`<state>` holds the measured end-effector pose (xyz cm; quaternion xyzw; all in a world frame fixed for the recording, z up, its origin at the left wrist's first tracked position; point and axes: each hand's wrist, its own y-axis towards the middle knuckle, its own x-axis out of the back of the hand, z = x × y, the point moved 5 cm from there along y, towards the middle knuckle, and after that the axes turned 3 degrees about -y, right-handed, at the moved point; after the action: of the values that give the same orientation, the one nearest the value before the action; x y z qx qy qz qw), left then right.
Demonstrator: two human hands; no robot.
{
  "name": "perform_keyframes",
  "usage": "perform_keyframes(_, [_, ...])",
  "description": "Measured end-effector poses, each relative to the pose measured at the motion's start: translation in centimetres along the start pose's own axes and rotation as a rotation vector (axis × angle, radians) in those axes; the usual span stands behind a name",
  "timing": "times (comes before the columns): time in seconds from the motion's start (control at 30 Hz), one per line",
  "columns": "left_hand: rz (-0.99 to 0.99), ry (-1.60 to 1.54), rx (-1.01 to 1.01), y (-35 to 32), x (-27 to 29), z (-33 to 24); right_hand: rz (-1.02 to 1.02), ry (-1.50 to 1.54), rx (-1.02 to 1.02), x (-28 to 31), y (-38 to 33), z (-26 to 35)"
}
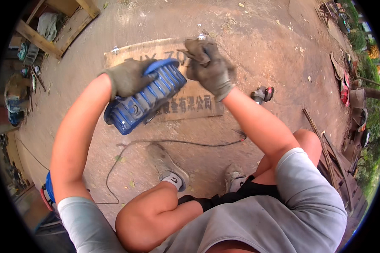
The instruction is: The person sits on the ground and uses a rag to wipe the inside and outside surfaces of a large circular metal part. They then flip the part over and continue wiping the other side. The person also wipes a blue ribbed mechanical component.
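In the head view I hold a blue ribbed motor housing (pixel 156 93) tilted in the air over a printed wooden board (pixel 198 110). My left hand (pixel 131 78), in a grey-brown work glove, grips the housing's upper side. The fingers curl over its flanged end. Just right of the housing is my right hand (pixel 214 74), gloved too and closed round a crumpled brown rag (pixel 197 51). That hand is somewhat blurred, and a small gap shows between it and the housing.
An angle grinder (pixel 261 95) lies right of the board. A dark cable (pixel 173 141) curves across the ground between board and shoes. Wooden framing (pixel 40 44) stands far left; long sticks (pixel 321 139) lie at right. Small metal pieces (pixel 115 49) sit at the board's far-left corner.
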<state>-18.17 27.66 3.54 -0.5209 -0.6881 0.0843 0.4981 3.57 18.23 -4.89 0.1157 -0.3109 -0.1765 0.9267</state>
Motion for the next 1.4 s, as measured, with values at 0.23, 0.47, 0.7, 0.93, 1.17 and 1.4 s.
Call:
perform_keyframes(0.23, [0.283, 0.577, -0.201, 1.2, -1.8, -2.9, -0.243, 0.077, 0.12, -3.9, -0.4, 4.4])
perform_keyframes(0.47, [-1.414, 0.132, -0.102, -12.1, 0.7, 5.4, -0.203, 0.078, -0.051, -6.3, -0.6, 7.2])
perform_keyframes(0.7, [-1.444, -1.237, 0.184, -10.5, -17.7, 15.5, -0.236, 0.03, 0.181, -7.7, -4.8, 10.4])
perform_keyframes(0.93, [-1.446, -0.636, 0.155, -9.2, -16.0, 10.5, -0.323, 0.132, 0.08, -5.6, -6.0, 6.9])
perform_keyframes(1.17, [-1.193, -0.117, -0.072, -8.0, -11.2, 8.0, -0.303, 0.846, -0.609, -7.9, -10.0, -2.5])
perform_keyframes(1.4, [-1.311, -0.231, 0.198, -9.1, -7.6, 13.9, -0.305, 1.762, -0.596, -2.6, -4.6, 0.4])
